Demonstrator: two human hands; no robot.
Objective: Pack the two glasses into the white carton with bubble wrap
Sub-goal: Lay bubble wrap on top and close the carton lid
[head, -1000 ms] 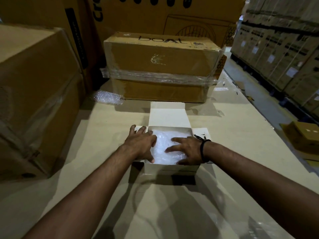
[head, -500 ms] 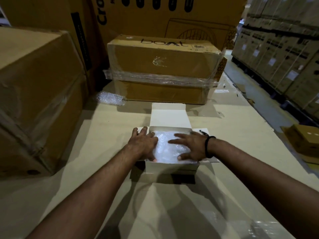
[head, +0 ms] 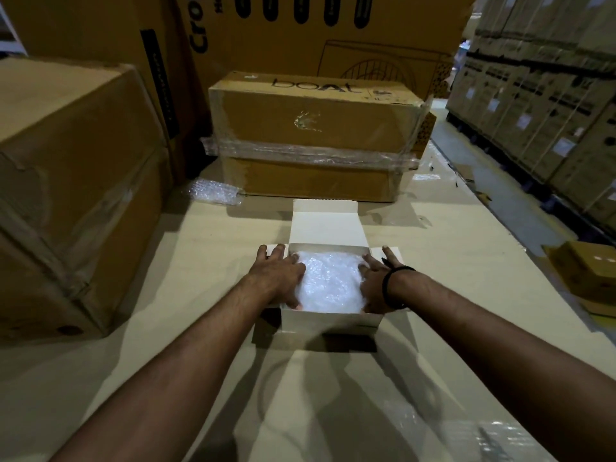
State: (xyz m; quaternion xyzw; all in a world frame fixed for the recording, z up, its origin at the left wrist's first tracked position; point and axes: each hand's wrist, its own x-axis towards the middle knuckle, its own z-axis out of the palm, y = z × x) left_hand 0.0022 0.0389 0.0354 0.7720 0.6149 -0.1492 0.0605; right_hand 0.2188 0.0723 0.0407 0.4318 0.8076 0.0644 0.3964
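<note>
Carton (head: 328,323) open on the table (head: 206,248), lid flap back. Bubble wrap (head: 330,283) fills it. Left hand (head: 278,276) and right hand (head: 375,285) press its edges, fingers straight.

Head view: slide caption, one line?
Left hand and right hand press the bubble wrap down at either side inside the open white carton.

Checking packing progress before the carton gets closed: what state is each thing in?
white carton: open, lid flap up at the far side, side flaps spread.
bubble wrap: inside the carton, filling it; no glass shows.
left hand: flat, pressing the wrap's left edge.
right hand: flat, pressing the wrap's right edge.
loose wrap piece: lying untouched.
taped brown box: closed.
</note>
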